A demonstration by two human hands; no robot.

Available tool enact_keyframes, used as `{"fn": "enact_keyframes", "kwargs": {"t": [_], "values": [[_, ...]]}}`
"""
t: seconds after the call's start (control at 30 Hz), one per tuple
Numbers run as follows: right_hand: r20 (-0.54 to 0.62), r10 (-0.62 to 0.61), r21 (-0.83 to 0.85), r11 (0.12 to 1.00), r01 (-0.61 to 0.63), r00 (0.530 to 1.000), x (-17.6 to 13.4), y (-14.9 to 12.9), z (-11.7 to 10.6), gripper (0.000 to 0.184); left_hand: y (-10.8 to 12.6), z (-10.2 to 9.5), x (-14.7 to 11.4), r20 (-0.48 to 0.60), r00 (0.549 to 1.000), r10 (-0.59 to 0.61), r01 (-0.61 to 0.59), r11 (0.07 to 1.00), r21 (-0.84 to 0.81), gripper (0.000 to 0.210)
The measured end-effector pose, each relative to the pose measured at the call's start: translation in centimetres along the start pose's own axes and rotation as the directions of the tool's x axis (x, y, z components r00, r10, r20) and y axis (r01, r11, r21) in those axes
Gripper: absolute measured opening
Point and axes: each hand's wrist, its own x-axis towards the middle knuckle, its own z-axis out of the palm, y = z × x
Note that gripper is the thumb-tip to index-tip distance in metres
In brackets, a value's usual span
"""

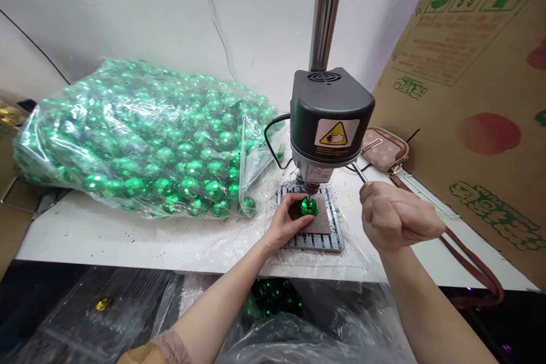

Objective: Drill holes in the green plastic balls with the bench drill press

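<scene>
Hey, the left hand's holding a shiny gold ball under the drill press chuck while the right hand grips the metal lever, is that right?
Not quite: the shiny ball is green, not gold, as the head view shows. The left hand does hold it under the drill press chuck, and the right hand does grip the metal lever.
</scene>
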Motion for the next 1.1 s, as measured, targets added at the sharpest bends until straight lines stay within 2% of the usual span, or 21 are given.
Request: {"fn": "enact_keyframes", "kwargs": {"t": [0.1, 0.17, 0.2, 0.23, 0.3, 0.37, 0.43, 0.47, 0.53, 0.6, 0.67, 0.73, 0.8, 0.87, 0.9, 0.97, 1.03, 1.1], "values": [[-0.030, 0.103, -0.008, 0.995, -0.104, 0.994, 1.8, -0.8, 0.6, 0.060, 0.1, -0.1, 0.0, 0.012, 1.000, -0.002, 0.002, 1.000, 0.008, 0.069], [-0.052, 0.194, -0.023, 0.981, -0.195, 0.980, 4.0, -1.2, 1.2, 0.056, 0.2, 0.0, 0.1, 0.019, 1.000, -0.014, 0.013, 1.000, 0.020, 0.068], [-0.083, 0.243, -0.033, 0.969, -0.247, 0.966, 5.3, -1.2, 1.5, 0.056, 0.3, 0.1, 0.2, 0.017, 1.000, -0.020, 0.019, 0.999, 0.030, 0.067], [-0.092, 0.338, -0.027, 0.939, -0.342, 0.936, 6.4, -1.1, 1.8, 0.058, 0.5, 0.2, 0.2, 0.010, 1.000, -0.020, 0.020, 0.999, 0.040, 0.066], [-0.100, 0.448, 0.021, 0.893, -0.449, 0.888, 8.3, -0.9, 2.2, 0.061, 0.8, 0.3, 0.1, -0.025, 1.000, 0.005, -0.003, 0.998, 0.066, 0.061], [-0.086, 0.490, 0.058, 0.872, -0.486, 0.868, 9.3, -0.5, 2.4, 0.062, 1.2, 0.2, -0.9, -0.080, 0.995, 0.066, -0.054, 0.989, 0.140, 0.052], [-0.074, 0.480, 0.065, 0.877, -0.476, 0.874, 9.5, -0.2, 2.3, 0.063, 1.3, -0.3, -3.0, -0.086, 0.984, 0.158, -0.128, 0.951, 0.282, 0.045], [-0.069, 0.466, 0.061, 0.885, -0.462, 0.882, 9.4, -0.1, 2.3, 0.064, 1.3, -0.6, -4.5, -0.037, 0.977, 0.209, -0.182, 0.914, 0.364, 0.042], [-0.058, 0.438, 0.053, 0.899, -0.435, 0.897, 9.1, -0.1, 2.3, 0.062, 1.1, -1.5, -7.8, 0.173, 0.937, 0.304, -0.350, 0.796, 0.493, 0.043], [-0.062, 0.426, 0.040, 0.905, -0.424, 0.903, 9.0, -0.2, 2.3, 0.061, 0.9, -2.5, -10.9, 0.412, 0.839, 0.355, -0.539, 0.644, 0.543, 0.050], [-0.081, 0.421, 0.020, 0.907, -0.421, 0.903, 8.9, -0.3, 2.4, 0.061, 0.9, -3.6, -12.7, 0.546, 0.756, 0.360, -0.646, 0.541, 0.538, 0.061], [-0.094, 0.413, 0.000, 0.910, -0.415, 0.906, 9.0, -0.3, 2.5, 0.061, 1.5, -4.8, -13.1, 0.595, 0.732, 0.333, -0.665, 0.540, 0.515, 0.068], [-0.104, 0.404, -0.008, 0.913, -0.407, 0.909, 8.9, -0.3, 2.5, 0.062, 2.4, -5.8, -12.2, 0.624, 0.723, 0.298, -0.651, 0.596, 0.470, 0.065], [-0.106, 0.398, -0.010, 0.916, -0.401, 0.911, 8.9, -0.3, 2.4, 0.063, 3.6, -6.6, -10.4, 0.625, 0.732, 0.271, -0.618, 0.651, 0.440, 0.051], [-0.106, 0.394, -0.010, 0.918, -0.397, 0.913, 8.9, -0.3, 2.4, 0.063, 4.1, -6.9, -9.3, 0.603, 0.754, 0.260, -0.588, 0.676, 0.444, 0.041], [-0.102, 0.387, -0.004, 0.921, -0.389, 0.917, 8.9, -0.2, 2.5, 0.064, 4.8, -7.3, -6.3, 0.505, 0.835, 0.220, -0.489, 0.717, 0.496, 0.025], [-0.106, 0.384, 0.009, 0.923, -0.386, 0.917, 8.9, -0.2, 2.5, 0.064, 5.1, -7.8, -2.8, 0.366, 0.917, 0.157, -0.354, 0.742, 0.569, 0.021], [-0.105, 0.379, 0.021, 0.925, -0.379, 0.919, 8.9, -0.2, 2.6, 0.063, 5.0, -8.5, 0.7, 0.205, 0.976, 0.069, -0.187, 0.744, 0.642, 0.013]]}}
